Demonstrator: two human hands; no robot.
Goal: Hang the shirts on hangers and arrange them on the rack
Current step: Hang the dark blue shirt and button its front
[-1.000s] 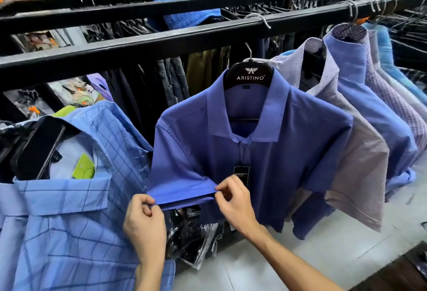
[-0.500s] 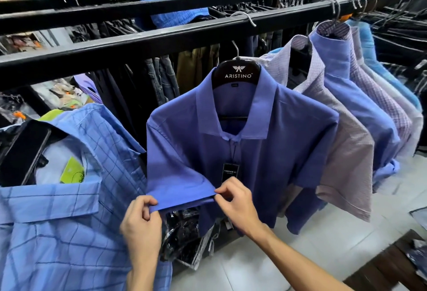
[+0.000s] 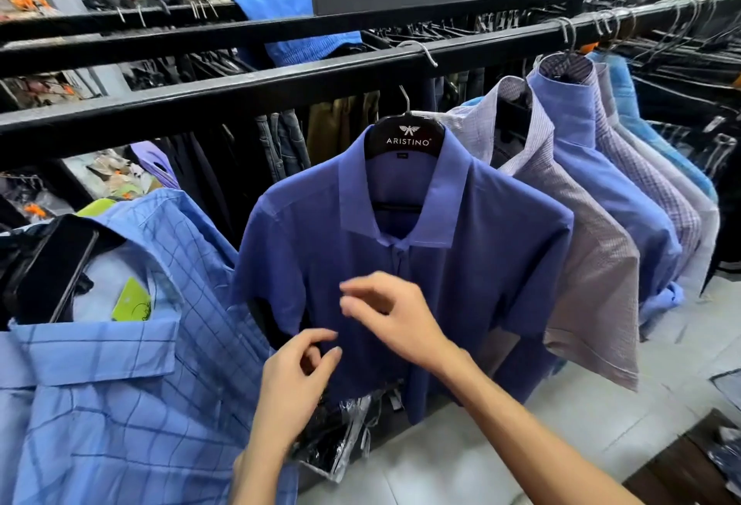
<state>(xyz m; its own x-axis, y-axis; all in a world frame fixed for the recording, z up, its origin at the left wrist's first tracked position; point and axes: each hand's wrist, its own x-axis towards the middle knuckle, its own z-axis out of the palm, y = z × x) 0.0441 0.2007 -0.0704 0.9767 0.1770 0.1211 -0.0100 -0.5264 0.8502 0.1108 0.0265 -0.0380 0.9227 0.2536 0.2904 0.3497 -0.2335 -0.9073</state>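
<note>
Hanging done for the blue shirt (image 3: pixel 473 264) at centre, on its hanger (image 3: pixel 405 139) with four more at 2 o'clock; checked shirt (image 3: pixel 120 364) at 8 o'clock not yet racked; left hand (image 3: pixel 292 380) and right hand (image 3: pixel 397 316) loose-fingered, holding nothing.

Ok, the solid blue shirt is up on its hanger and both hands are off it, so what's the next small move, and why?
Probably reach left for the blue checked shirt. The solid blue shirt already hangs on its black hanger, hooked on the rack rail, and its sleeve hangs down. Both the left hand and the right hand hold nothing, while the checked shirt sits apart from the row.
</note>
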